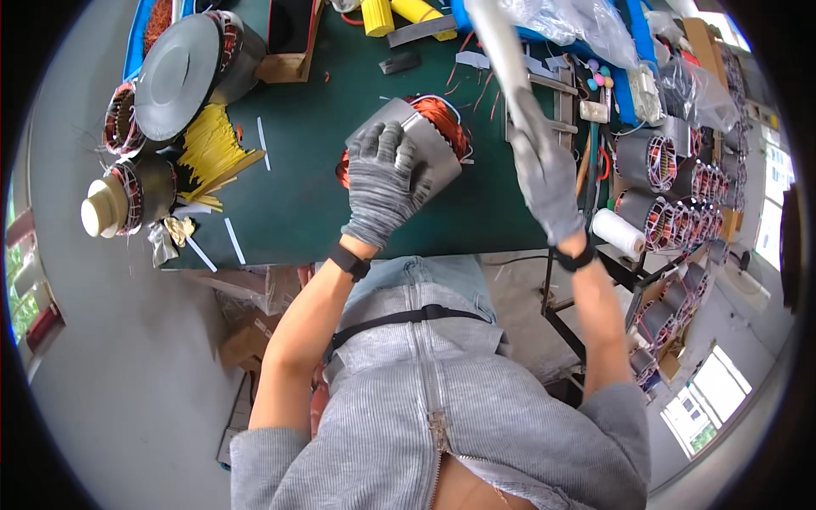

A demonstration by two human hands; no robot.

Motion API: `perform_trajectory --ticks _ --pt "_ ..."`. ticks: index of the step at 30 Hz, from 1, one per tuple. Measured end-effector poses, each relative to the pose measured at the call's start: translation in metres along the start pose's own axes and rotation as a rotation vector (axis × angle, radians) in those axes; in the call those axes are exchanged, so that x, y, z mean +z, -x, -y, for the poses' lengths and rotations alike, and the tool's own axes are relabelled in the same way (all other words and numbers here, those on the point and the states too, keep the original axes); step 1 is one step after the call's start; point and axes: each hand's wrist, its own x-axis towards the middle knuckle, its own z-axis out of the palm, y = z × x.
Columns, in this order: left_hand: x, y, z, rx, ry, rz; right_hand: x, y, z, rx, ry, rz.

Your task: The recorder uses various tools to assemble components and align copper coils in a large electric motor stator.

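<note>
A dark green table [297,208] spans the scene. On it, near the middle, lies a grey metal stator [438,157], tilted, with red-orange windings [442,119] showing at its far right end and a little at its left. The gloved left hand [382,178] lies palm-down on the stator's near left part, fingers extended and thumb spread. To the right and apart from the stator, the gloved right hand [544,166] is raised, its fingers closed around a long pale bar [500,47].

At the far right, a blue tray [623,98] holds clear plastic bags [586,30]. At the far left stand a wooden-edged box [285,68] with a dark interior and a narrower blue bin [138,42] holding coppery wire [158,25].

Both blue containers are cut off at the far edge, as is the bar. Blur softens the bar and right hand, making the exact grip hard to read; the left hand hides part of the stator.
</note>
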Motion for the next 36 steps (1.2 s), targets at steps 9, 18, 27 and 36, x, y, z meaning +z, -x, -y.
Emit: perform_trajectory --ticks 9,18,27,36 --pt "-0.010 -0.019 0.024 -0.064 0.074 0.039 -0.006 -0.017 0.022 0.050 -0.042 0.101" --pt "-0.013 -0.027 0.059 -0.325 0.348 -0.263 0.006 -0.036 0.009 0.399 -0.151 0.323" --pt "0.025 0.051 0.075 -0.977 1.733 -0.003 0.032 -0.029 -0.008 0.203 0.001 0.352" --pt "0.001 0.035 0.044 -0.999 1.794 -0.173 0.035 0.003 -0.004 0.260 -0.028 0.487"
